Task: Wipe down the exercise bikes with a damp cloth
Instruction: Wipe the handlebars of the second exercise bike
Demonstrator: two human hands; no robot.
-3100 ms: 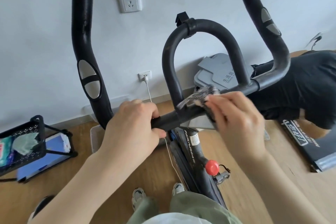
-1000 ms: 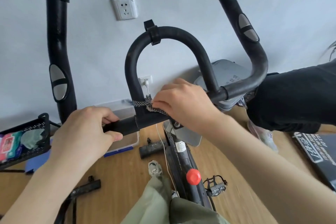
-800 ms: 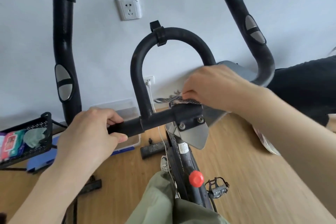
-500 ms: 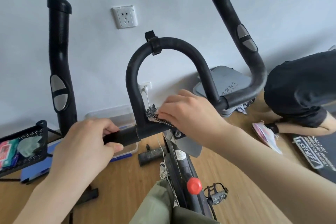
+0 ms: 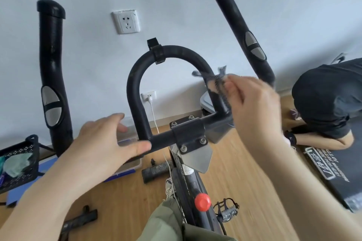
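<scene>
The right hand (image 5: 252, 107) has jumped across from the left foot of the loop bar (image 5: 168, 55), where it sat half a second ago, and is now up on the right leg of that arch, fingers pinched shut on the cloth (image 5: 217, 82) and pressing it against the tube. The cloth is a dark, patterned scrap, motion-blurred, with two loose corners sticking up and to the left above the knuckles; it drapes down the leg, so its long axis runs roughly up and down along the tube.

The left hand (image 5: 109, 143) has let go: it was wrapped round the crossbar (image 5: 162, 139) a moment back, and now the fingers are spread open, thumb just touching the bar's left end, palm off the grip.

The bike's handlebar stands with its arch upright against the grey wall, the crossbar running left to right and climbing slightly to the right, bolted through the clamp plate (image 5: 188, 133). The two long outer grips (image 5: 52, 76) rise on either side, the right one leaning left at its top (pulse sensor pads show on both). Below, the red knob (image 5: 202, 201) sits on the frame and a pedal (image 5: 227, 210) just beside it, over the wood floor (image 5: 244, 172). Another person in black (image 5: 325, 101) crouches at the right edge
</scene>
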